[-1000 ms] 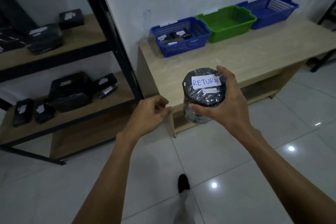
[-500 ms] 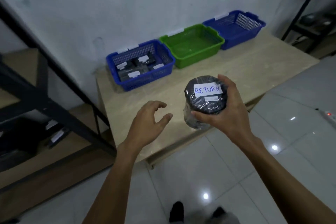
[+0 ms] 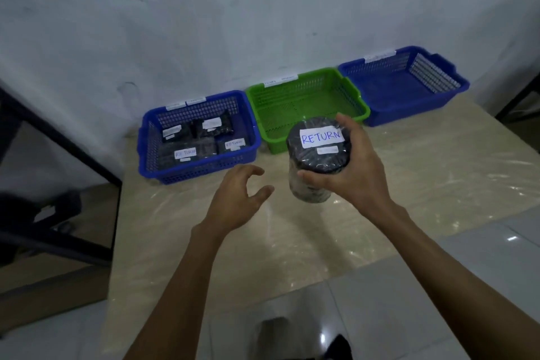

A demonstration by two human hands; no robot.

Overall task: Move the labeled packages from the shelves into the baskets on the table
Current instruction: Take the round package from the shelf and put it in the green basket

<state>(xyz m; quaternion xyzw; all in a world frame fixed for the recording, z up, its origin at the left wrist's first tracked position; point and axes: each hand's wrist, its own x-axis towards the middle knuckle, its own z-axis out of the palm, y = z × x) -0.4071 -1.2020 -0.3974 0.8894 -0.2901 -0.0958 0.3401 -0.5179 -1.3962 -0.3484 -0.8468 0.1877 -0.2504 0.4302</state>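
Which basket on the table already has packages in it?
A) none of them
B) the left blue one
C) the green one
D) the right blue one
B: black packages with white labels lie in the left blue basket, while the green basket and the right blue basket show only bare mesh.

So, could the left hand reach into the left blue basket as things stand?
Probably yes. The left hand is empty and hovers just before the left blue basket, whose top is open; the right hand holding the RETURN package is off to its side.
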